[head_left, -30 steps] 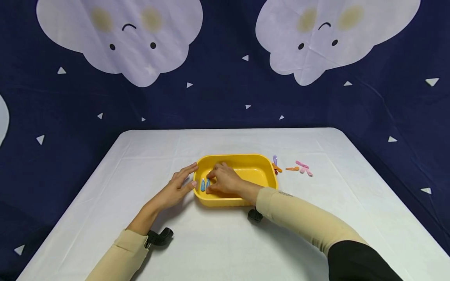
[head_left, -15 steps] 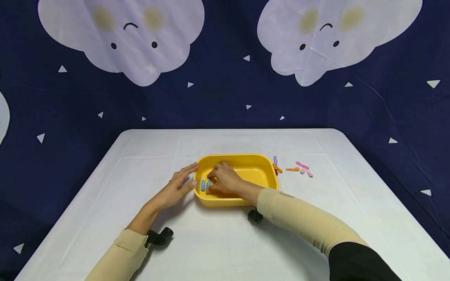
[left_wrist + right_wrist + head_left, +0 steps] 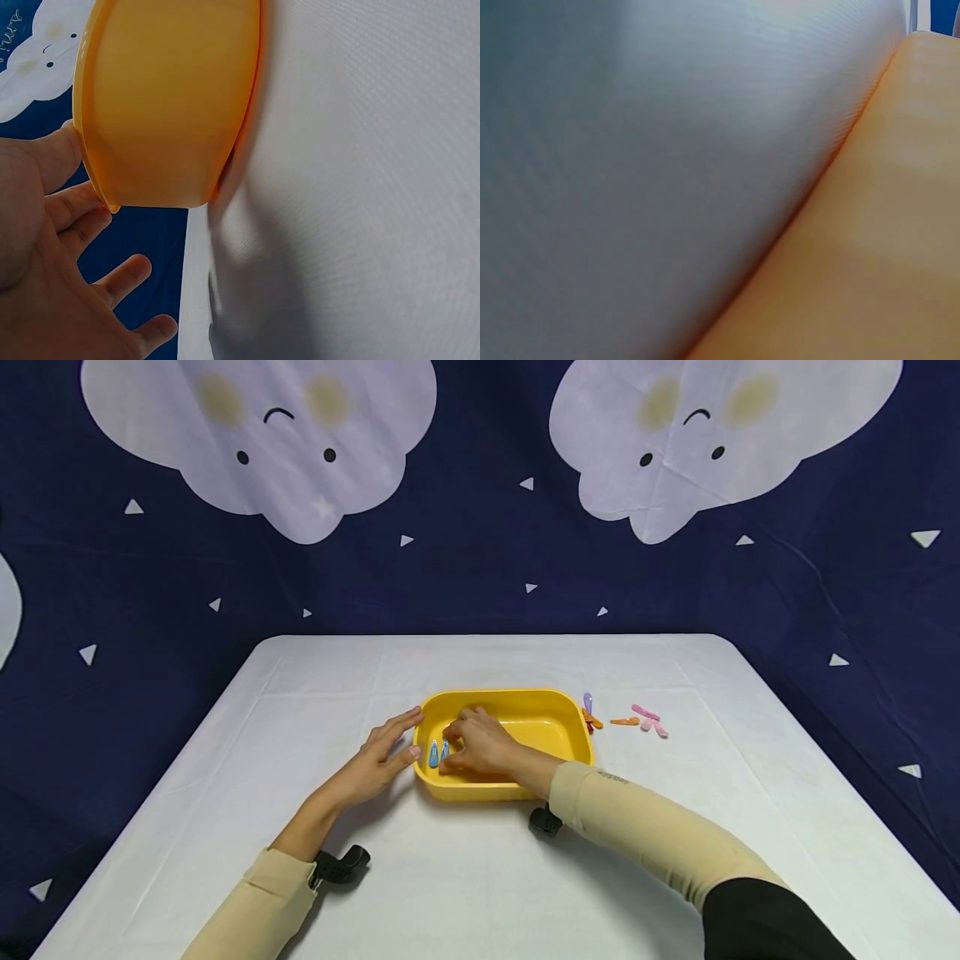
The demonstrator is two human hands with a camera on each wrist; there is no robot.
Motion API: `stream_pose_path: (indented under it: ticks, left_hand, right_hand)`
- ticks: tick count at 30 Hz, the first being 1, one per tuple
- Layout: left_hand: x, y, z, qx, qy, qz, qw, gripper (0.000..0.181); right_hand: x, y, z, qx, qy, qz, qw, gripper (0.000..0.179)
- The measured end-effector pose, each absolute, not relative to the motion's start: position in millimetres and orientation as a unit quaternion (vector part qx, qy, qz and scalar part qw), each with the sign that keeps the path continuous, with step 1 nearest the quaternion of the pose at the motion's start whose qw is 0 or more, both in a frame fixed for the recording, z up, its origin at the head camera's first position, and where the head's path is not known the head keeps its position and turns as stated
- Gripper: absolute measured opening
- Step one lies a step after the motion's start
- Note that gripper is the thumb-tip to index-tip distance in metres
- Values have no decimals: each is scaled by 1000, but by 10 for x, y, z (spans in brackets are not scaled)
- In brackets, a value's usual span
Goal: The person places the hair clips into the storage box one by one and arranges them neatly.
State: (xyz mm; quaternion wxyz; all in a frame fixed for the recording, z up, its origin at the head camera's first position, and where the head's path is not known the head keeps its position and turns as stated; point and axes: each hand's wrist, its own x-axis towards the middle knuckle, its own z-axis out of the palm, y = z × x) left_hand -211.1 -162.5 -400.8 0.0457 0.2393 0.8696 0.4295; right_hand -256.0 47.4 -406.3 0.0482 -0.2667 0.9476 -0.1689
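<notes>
A yellow tray [image 3: 551, 727] stands on the white-covered table. Two blue snap hair clips lie side by side at its left end, one blue hair clip [image 3: 433, 754] nearer the wall. My right hand [image 3: 483, 746] reaches inside, thumb and forefinger pinching the other blue hair clip [image 3: 445, 750] at its ends. At the tray's left rim, my left hand [image 3: 378, 762] rests with fingers spread. In the left wrist view its thumb and fingers [image 3: 79, 202] touch the rim. The right wrist view shows only the tray's outer wall [image 3: 870, 247] and tablecloth; the right hand is out of that view.
Just right of the tray lie a purple clip [image 3: 588, 702], orange clips [image 3: 592, 719] and a dark red one partly hidden. Farther right are another orange clip [image 3: 625, 722] and several pink clips [image 3: 647, 712]. A dark blue cloud-print curtain [image 3: 480, 585] hangs behind the table.
Both hands, the tray and the clips stay essentially in place; the head view has shifted only very slightly.
</notes>
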Motion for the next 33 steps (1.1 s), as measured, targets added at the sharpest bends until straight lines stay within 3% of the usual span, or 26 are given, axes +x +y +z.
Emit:
stream_pose_path:
  ticks: [15, 33]
  left_hand:
    - [-2107, -1640, -4001, 241, 869, 429, 50, 52]
    - [-2105, -1645, -4005, 237, 872, 427, 46, 53]
  right_hand:
    - [-2589, 502, -3973, -246, 946, -205, 58, 61]
    - [-2529, 735, -3682, -236, 935, -262, 38, 55]
